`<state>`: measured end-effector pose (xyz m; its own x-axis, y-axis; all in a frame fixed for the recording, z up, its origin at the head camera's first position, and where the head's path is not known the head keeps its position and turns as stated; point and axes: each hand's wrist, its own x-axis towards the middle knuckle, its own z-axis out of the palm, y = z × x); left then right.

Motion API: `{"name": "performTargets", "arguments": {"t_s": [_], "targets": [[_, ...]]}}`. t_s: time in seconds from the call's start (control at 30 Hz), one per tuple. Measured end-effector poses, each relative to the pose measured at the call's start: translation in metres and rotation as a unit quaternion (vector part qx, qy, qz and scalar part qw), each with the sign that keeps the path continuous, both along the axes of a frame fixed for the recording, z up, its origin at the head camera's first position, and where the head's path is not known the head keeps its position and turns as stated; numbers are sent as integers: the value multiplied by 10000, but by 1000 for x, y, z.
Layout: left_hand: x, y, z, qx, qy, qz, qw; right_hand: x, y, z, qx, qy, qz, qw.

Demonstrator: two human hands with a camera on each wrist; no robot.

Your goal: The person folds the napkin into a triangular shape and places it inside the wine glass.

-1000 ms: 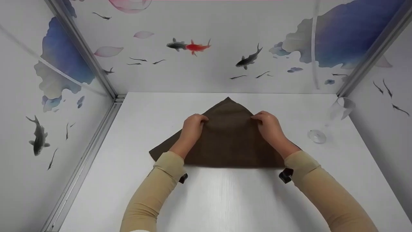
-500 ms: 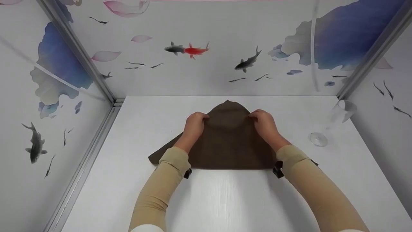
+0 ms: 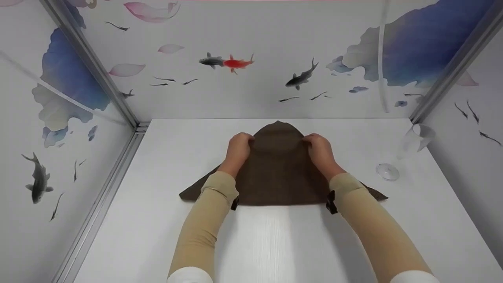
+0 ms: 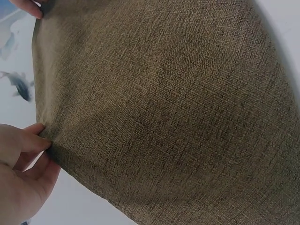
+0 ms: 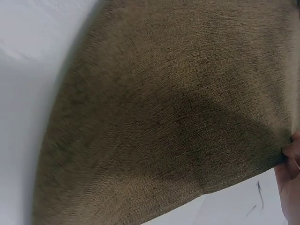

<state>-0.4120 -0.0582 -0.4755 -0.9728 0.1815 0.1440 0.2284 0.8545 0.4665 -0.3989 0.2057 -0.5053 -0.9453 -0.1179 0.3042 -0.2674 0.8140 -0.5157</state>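
Observation:
A dark brown woven cloth (image 3: pixel 279 173) lies across the middle of the table in a roughly triangular shape, its peak pointing at the back wall. On its left slope my left hand (image 3: pixel 238 150) pinches the edge between thumb and fingers. Opposite, my right hand (image 3: pixel 320 151) pinches the right slope the same way. The left wrist view shows the cloth (image 4: pixel 164 108) drawn into creases at the left thumb. In the right wrist view the right hand (image 5: pixel 291 173) is partly cut off at the frame's edge, still gripping the cloth (image 5: pixel 154 112).
A clear plastic cup (image 3: pixel 418 139) stands near the table's back right corner. In front of it lies a round clear lid (image 3: pixel 388 172). White walls printed with fish enclose the white table (image 3: pixel 271 243) at the back and both sides.
Both hands have drawn a little closer together while pinching the cloth. Its upper part has become narrower and more rounded, and its right corner now shows beside the right sleeve.

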Motion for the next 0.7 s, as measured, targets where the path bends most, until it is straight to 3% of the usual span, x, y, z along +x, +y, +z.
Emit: {"name": "performTargets", "arguments": {"t_s": [0.27,0.7], "targets": [[-11,2,-2,-481,-289,-159,9983,-12,0,-10,212,-384,143,9989],[-24,13,-20,-1164,-810,-314,9894,-22,-1,-18,636,-1377,139,9883]]}}
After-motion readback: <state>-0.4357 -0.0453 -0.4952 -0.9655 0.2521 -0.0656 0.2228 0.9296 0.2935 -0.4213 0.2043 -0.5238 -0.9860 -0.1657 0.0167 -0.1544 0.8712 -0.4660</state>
